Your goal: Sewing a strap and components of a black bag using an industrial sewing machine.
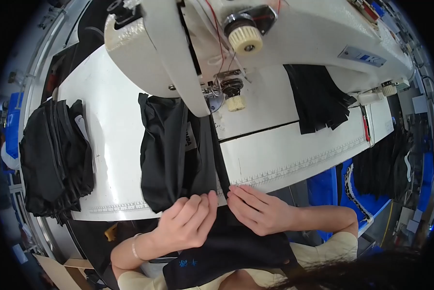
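Cloth (pixel 161 140), black and folded, is lying on the bench (pixel 115 159) at the near side of the machine (pixel 299 34), its far end running up beside the head — probably so that its right edge is lining up with the needle area, where red thread (pixel 220 36) is hanging. A dark strip (pixel 220 166) is stretching along that edge toward the person, seemingly being held straight so the two layers are not drifting apart. The stack (pixel 57 159) is sitting at the left and the bundle (pixel 321 99) beyond the ruler (pixel 304 163), both likely waiting within easy reach (and out of the way).

The left hand (pixel 188 220) is bunching its fingers narrowly at the cloth's near corner, apparently pinching it, wrist bent inward. The right hand (pixel 253 208) is mirroring it — fingers drawn together, tips meeting the strip's near end, thumb mostly hidden. Both forearms are angling in from the sides, elbows bending outward, the fingertips nearly meeting.
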Motion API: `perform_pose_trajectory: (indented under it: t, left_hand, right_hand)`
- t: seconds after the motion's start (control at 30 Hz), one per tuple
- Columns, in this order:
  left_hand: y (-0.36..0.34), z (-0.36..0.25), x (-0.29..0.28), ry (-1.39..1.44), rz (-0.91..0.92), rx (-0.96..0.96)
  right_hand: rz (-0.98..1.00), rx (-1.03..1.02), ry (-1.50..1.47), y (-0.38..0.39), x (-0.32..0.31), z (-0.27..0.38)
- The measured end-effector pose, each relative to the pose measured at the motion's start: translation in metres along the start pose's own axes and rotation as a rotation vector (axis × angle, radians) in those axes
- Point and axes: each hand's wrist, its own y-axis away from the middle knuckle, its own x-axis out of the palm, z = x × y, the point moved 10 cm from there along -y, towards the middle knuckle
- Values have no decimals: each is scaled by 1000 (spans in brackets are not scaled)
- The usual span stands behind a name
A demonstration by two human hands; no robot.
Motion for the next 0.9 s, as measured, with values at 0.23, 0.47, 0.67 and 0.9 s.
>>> perform_pose_trajectory:
  t: [0.23, 0.47, 0.67, 0.9]
  left_hand:
    - [16, 0, 26, 121, -132, -144]
    - [17, 18, 25, 273, -84, -260]
    - [6, 6, 8, 139, -59, -119]
    - [5, 0, 26, 171, -45, -112]
  right_hand:
    - [-61, -1, 26, -1, 2, -4]
    - [-25, -14, 8, -3, 2, -2]
    - [-20, -21, 38, -4, 0, -1]
    - [-12, -32, 52, -6, 1, 2]
